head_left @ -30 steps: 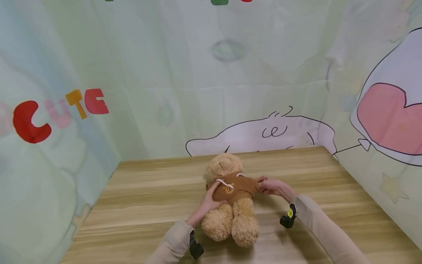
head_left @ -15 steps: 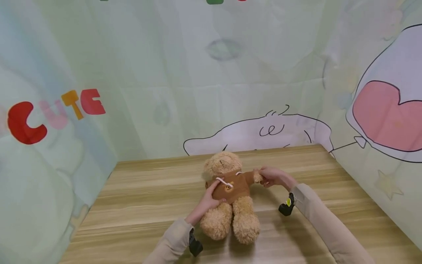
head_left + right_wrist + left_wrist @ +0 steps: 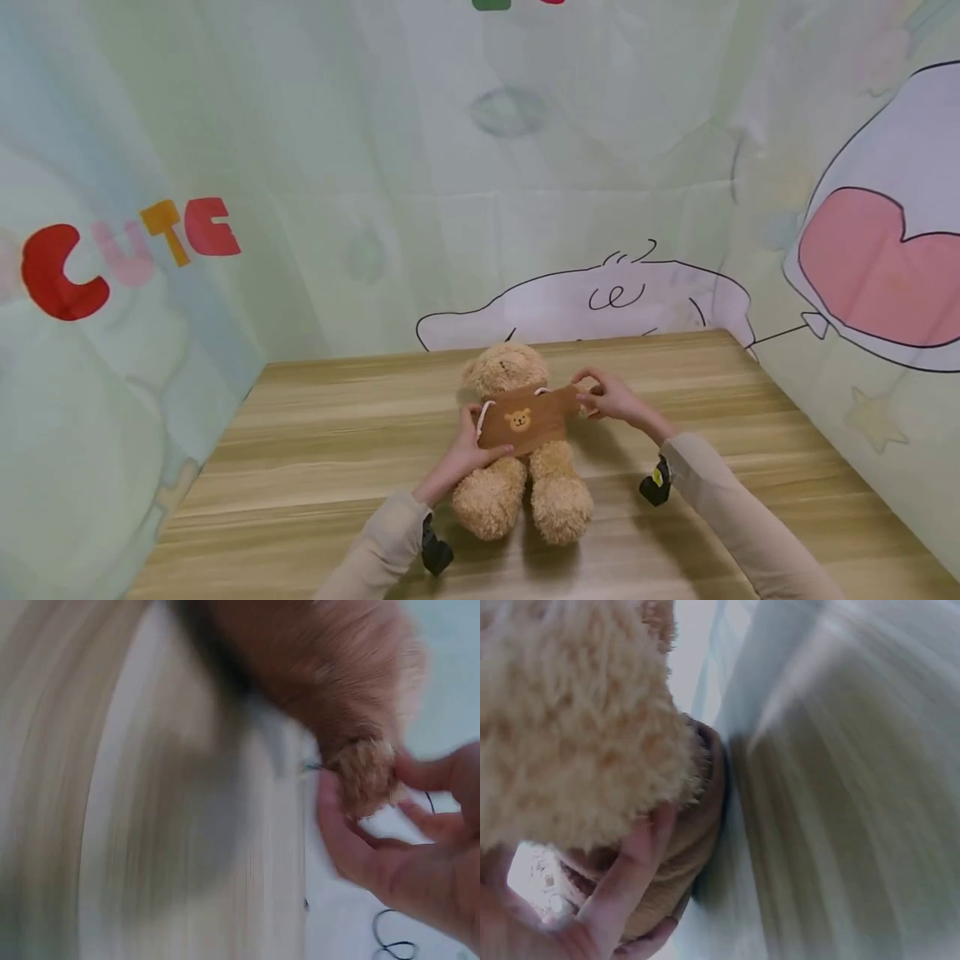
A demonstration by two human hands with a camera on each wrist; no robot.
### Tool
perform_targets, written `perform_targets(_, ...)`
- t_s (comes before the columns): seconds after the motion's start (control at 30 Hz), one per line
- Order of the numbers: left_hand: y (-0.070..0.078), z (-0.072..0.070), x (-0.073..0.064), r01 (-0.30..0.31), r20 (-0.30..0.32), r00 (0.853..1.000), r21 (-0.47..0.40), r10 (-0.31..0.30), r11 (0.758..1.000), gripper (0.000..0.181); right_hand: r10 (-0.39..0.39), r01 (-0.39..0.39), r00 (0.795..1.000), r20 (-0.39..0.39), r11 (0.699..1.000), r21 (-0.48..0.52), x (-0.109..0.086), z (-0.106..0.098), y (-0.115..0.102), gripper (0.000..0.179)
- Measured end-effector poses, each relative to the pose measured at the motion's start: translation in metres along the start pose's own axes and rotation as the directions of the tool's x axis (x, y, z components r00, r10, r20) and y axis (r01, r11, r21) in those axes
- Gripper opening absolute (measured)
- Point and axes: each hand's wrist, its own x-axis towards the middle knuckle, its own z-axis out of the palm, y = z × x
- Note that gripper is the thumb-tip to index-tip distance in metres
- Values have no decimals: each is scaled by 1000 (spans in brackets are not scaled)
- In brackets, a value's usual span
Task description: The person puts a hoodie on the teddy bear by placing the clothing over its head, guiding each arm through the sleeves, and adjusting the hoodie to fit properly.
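A tan plush teddy bear (image 3: 512, 367) lies on its back, head away from me, in a brown shirt (image 3: 543, 418) with a bear-face print and white drawstrings. My left hand (image 3: 467, 452) grips the shirted body at its left side, thumb across the shirt's lower front. In the left wrist view, fingers (image 3: 634, 874) lie against the brown cloth under the fluffy leg (image 3: 577, 727). My right hand (image 3: 617, 398) holds the end of the bear's right-side sleeve. The right wrist view has thumb and fingers on either side of the fuzzy paw (image 3: 365, 776) at the cuff.
The bear lies on a wood-grain table (image 3: 337, 433). Printed cloth walls (image 3: 360, 208) with cartoon drawings stand behind it and at both sides. Black wrist devices (image 3: 656, 483) sit below both hands.
The paw has come out of the sleeve end. My right hand has shifted from the paw to around the cuff. My left hand has slid toward the bear's side, uncovering the shirt print.
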Motion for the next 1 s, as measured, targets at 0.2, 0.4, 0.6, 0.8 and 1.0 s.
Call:
perform_targets(0.2,68,-6,-14,225,-117,970,91,-214,970,58,136,-144,988,73,983,117,-4,27,-14,80)
perform_targets(0.4,61,-12,-11,176,-309,950,411,-45,895,11,170,-166,984,-59,984,60,-4,45,-16,80)
perform_targets(0.6,32,-24,-4,2,-247,967,267,66,964,20,166,-160,984,-70,984,82,-5,46,-16,78)
perform_targets(0.8,34,-25,0,86,-102,993,270,-61,959,27,172,-164,979,-114,984,72,-6,50,-18,72)
perform_targets(1.0,71,-21,-3,114,-21,993,495,-120,862,18,101,-90,980,-171,993,73,-6,59,-14,69)
